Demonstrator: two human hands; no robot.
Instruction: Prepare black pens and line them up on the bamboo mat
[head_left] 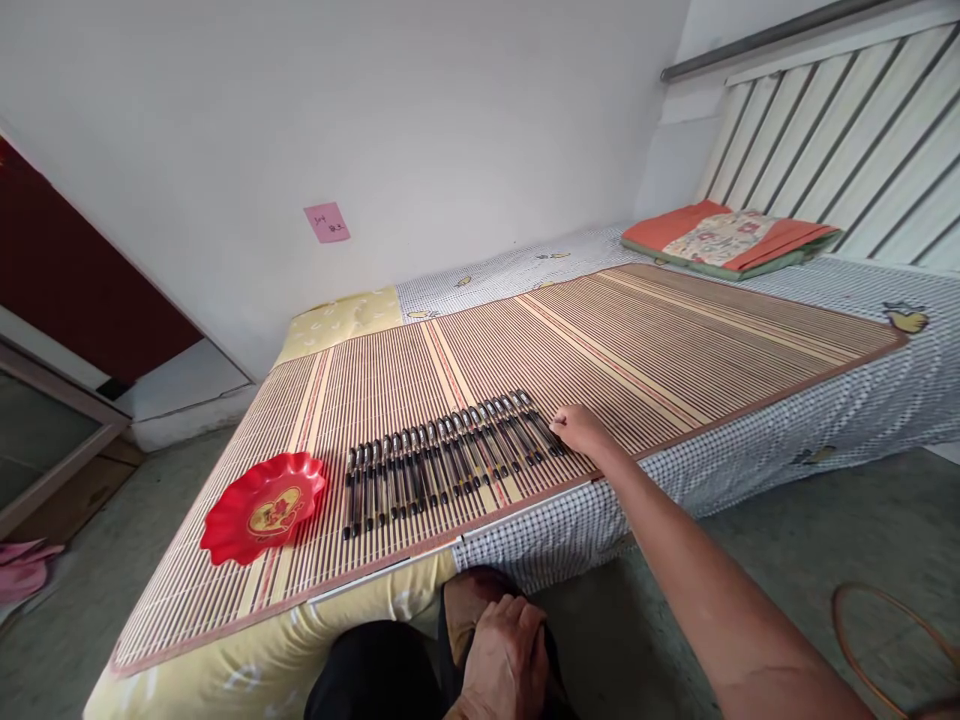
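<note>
1. We see the right grip low over the woven mat, at the right end of a row of pens. Its fingers are bent close together, so the shape is narrow; we cannot tell if they hold the last pen or are only just beside it.

2. The pens are dark, and they lie side by side to the left of the right grip. Their clip ends point away from us.

3. Further to the left of this grip, past the other end of the row, we find a red plate. It has a wavy rim and a golden heart picture, and it stands apart from the pens.

4. The left grip is below the right grip in our view, near the lap, beside the dark trousers. Its fingers are curled, and we cannot tell whether something is inside.

5. Beyond the right grip, toward the far right, a folded orange cloth lies on the checked bedsheet.
</note>
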